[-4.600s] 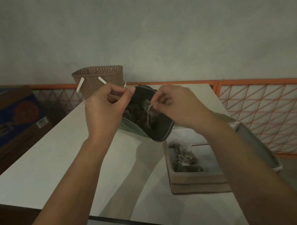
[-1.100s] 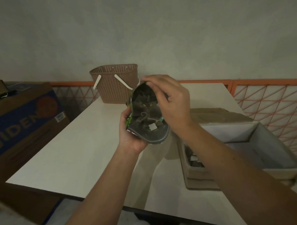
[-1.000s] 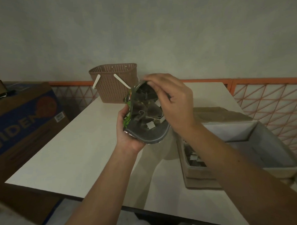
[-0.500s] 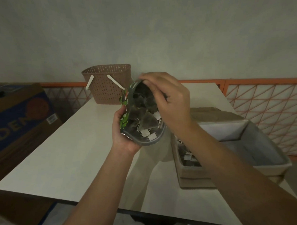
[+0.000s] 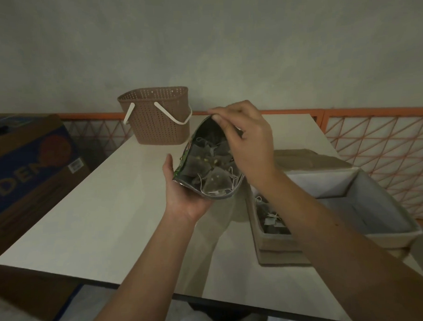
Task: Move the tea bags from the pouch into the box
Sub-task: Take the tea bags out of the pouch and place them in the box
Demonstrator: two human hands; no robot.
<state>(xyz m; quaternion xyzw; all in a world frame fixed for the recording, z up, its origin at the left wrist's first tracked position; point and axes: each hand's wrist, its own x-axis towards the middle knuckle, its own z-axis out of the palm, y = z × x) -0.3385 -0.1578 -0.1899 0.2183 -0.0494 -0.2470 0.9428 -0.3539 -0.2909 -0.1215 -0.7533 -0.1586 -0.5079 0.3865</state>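
A green-printed foil pouch [image 5: 181, 167] is held tilted above the white table, its wide mouth turned toward me. Several pyramid tea bags [image 5: 212, 164] with strings and paper tags fill it. My left hand [image 5: 183, 198] cups the pouch from below and the left side. My right hand [image 5: 248, 144] pinches the top rim of the pouch's mouth and covers its right edge. To the right stands the open cardboard box [image 5: 387, 206] with flaps up; several tea bags [image 5: 271, 220] lie in its near left corner, partly hidden by my right forearm.
A brown perforated basket [image 5: 155, 116] with white handles stands at the table's [image 5: 91, 214] far left. A large cardboard carton [image 5: 24, 168] with blue print sits left of the table. An orange lattice railing [image 5: 379, 138] runs behind and to the right.
The pouch has tipped further so its mouth faces me more. My left hand has slid lower beneath it. My right hand still holds the top rim.
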